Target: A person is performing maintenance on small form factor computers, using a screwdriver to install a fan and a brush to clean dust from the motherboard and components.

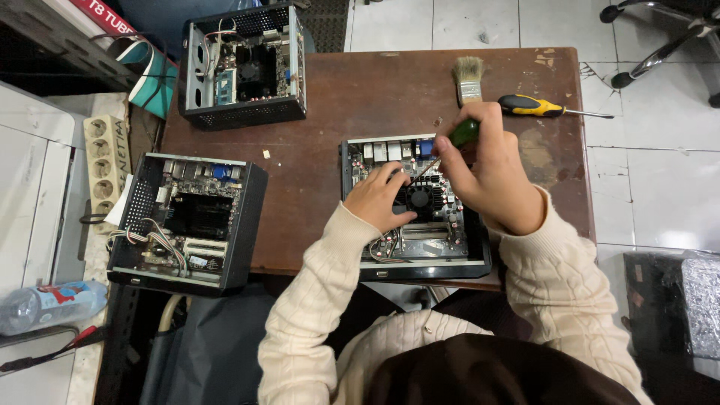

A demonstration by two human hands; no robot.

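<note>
- The person sits at the near edge of a brown bench [337,97], both cream knitted sleeves reaching over an open computer case [417,210] that lies at that near edge, a little right of the middle.
- The right hand [491,169] is closed around a green-handled screwdriver [456,139] — fingers wrapped tight on the handle, the shaft slanting down and to the left toward the black fan [421,198] in the middle of the board.
- The left hand [382,199] rests on the board just left of that fan, fingers loosely curled and narrow; the fingertips touch the fan's edge, holding nothing that I can make out.
- The screwdriver's tip sits between the 2 hands, at the fan's upper left corner; whether it is seated in a screw I cannot tell.
- 2 more open cases stand by — 1 [187,221] at the near left corner, overhanging the edge, and 1 [244,67] at the far left corner.
- Along the far edge, toward the right corner, lie a paintbrush [469,79] and, just beside it, a yellow-and-black screwdriver [544,107] pointing right.
- Off the bench to the left sit a beige power strip [105,161] and a plastic bottle [49,304].
</note>
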